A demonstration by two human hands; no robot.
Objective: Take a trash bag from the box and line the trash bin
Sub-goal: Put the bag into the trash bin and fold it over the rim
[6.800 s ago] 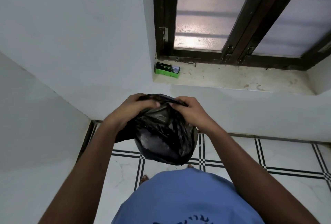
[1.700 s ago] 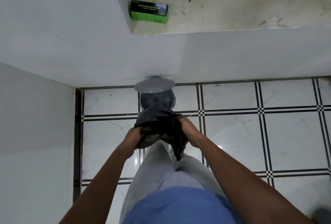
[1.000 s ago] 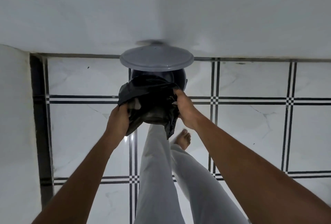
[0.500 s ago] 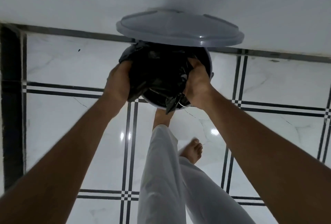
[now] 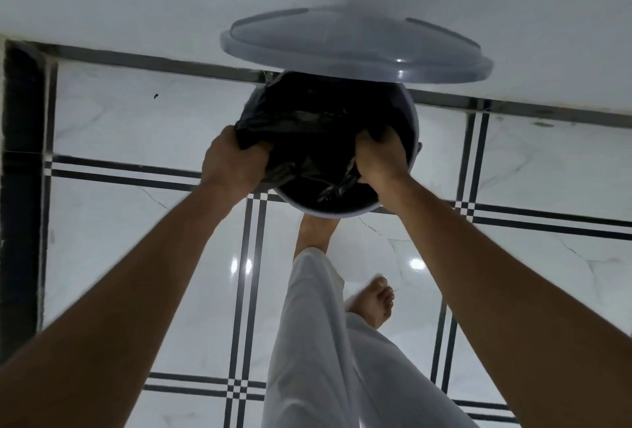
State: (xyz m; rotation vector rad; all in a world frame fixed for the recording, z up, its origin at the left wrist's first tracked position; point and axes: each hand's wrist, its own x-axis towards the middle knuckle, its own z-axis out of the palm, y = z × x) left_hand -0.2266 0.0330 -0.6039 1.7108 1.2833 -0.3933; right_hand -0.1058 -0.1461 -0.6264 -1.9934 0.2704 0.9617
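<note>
Both hands, left hand (image 5: 236, 167) and right hand (image 5: 379, 161), grip the crumpled black plastic trash bag (image 5: 307, 126) inside the round grey plastic bin (image 5: 412, 150).

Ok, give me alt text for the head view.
Both hands, left and right, grip a crumpled black plastic trash bag inside a round grey plastic bin with its grey lid raised, standing on white tiled floor.
</note>
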